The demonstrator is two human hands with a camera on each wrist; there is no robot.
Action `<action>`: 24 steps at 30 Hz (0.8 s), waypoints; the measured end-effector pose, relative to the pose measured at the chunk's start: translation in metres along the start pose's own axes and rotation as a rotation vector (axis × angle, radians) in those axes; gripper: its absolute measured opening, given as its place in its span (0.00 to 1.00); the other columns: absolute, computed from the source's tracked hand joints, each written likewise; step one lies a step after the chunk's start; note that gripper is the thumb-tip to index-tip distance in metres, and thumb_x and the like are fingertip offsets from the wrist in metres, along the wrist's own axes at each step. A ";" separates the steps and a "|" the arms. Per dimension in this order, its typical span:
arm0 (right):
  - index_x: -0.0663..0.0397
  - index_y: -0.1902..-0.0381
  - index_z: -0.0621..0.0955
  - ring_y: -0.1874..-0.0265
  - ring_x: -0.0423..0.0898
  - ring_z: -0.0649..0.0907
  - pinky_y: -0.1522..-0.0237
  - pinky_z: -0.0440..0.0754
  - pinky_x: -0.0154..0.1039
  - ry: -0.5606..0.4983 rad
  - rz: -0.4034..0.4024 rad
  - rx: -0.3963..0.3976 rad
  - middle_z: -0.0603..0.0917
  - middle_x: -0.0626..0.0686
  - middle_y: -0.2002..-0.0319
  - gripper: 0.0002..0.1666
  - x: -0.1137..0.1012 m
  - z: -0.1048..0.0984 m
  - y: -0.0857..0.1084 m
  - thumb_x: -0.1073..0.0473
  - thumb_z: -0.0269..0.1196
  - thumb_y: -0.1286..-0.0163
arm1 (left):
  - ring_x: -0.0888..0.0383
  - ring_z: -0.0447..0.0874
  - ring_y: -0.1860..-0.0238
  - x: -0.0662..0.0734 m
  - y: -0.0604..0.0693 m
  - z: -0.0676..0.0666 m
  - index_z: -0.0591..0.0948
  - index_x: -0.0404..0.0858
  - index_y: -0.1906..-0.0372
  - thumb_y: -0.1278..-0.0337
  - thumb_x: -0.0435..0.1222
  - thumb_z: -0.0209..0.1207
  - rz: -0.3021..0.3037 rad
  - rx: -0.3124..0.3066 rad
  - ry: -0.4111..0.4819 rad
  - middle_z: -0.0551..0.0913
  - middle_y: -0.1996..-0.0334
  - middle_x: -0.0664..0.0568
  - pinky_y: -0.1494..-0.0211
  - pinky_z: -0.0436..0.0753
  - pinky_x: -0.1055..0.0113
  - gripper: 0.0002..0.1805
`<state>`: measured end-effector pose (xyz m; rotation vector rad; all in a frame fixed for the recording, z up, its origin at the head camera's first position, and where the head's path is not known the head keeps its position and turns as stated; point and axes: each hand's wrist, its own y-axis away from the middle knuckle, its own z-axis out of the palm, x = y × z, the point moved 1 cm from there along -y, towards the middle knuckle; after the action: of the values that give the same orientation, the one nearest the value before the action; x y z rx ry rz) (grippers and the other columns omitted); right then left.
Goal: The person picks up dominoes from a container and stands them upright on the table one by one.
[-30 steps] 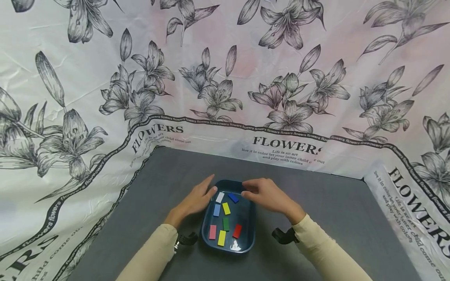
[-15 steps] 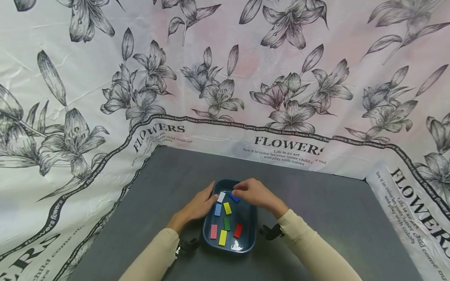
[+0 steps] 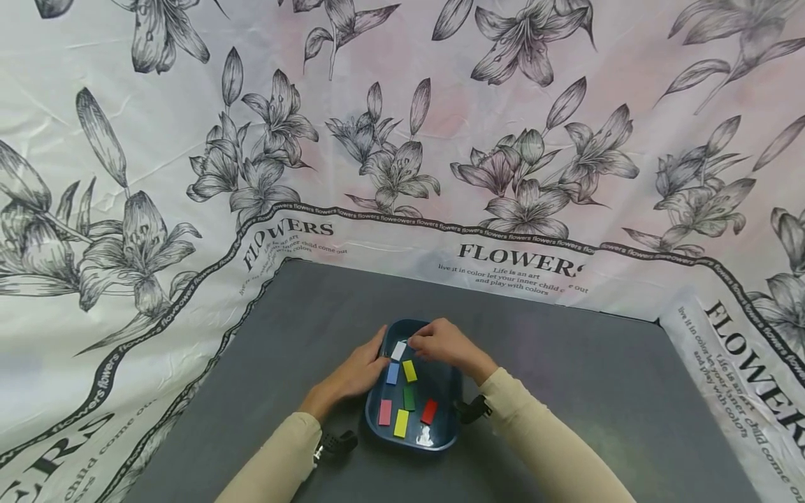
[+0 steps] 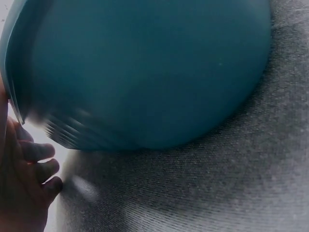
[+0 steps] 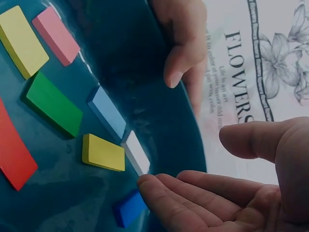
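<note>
A dark blue plastic tray (image 3: 442,391) holds several small coloured blocks. My left hand (image 3: 358,369) grips its left rim, thumb inside and fingers outside; the left wrist view shows the tray's outer wall (image 4: 145,72) beside the curled fingers (image 4: 41,171). Over the tray's far end is my right hand (image 3: 445,344), its fingers extended and thumb apart in the right wrist view. Those fingertips are at the dark blue block (image 5: 128,209) and close to the white block (image 5: 137,152). In the head view the right hand mostly covers the dark blue block.
Light blue (image 3: 393,373), green (image 3: 409,398), pink (image 3: 385,412) and red (image 3: 429,412) blocks lie flat in the tray, with one yellow block (image 3: 409,371) mid-tray and another yellow block (image 3: 400,423) nearer. A flower-printed cloth (image 3: 390,279) borders the grey table (image 3: 534,328).
My right hand has moved left from the tray's right rim to the dark blue block inside. The left hand has settled onto the left rim. The blocks appear to lie as before.
</note>
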<state>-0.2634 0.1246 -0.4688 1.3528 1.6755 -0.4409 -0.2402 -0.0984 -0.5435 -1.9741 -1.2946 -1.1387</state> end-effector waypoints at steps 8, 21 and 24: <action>0.66 0.42 0.90 0.50 0.54 0.93 0.42 0.90 0.52 0.019 0.025 -0.010 0.92 0.60 0.44 0.22 -0.002 0.012 -0.010 0.54 0.66 0.22 | 0.43 0.74 0.24 -0.003 -0.001 0.001 0.45 0.35 0.10 0.22 0.37 0.50 0.010 -0.010 0.017 0.60 0.13 0.38 0.17 0.66 0.38 0.45; 0.63 0.48 0.92 0.53 0.52 0.93 0.42 0.90 0.51 0.056 0.077 0.052 0.93 0.60 0.48 0.20 -0.001 0.021 -0.020 0.52 0.67 0.24 | 0.41 0.75 0.24 -0.006 -0.001 0.001 0.41 0.36 0.09 0.22 0.36 0.49 0.025 -0.058 0.040 0.62 0.14 0.36 0.18 0.67 0.37 0.46; 0.63 0.47 0.92 0.53 0.52 0.93 0.41 0.89 0.53 0.048 0.090 0.060 0.93 0.60 0.48 0.21 -0.001 0.023 -0.020 0.51 0.67 0.23 | 0.40 0.72 0.22 -0.007 -0.001 0.002 0.40 0.38 0.09 0.22 0.36 0.49 0.012 -0.061 0.048 0.60 0.13 0.37 0.16 0.63 0.36 0.46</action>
<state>-0.2724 0.1002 -0.4847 1.4872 1.6442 -0.4124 -0.2417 -0.1000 -0.5501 -1.9832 -1.2352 -1.2257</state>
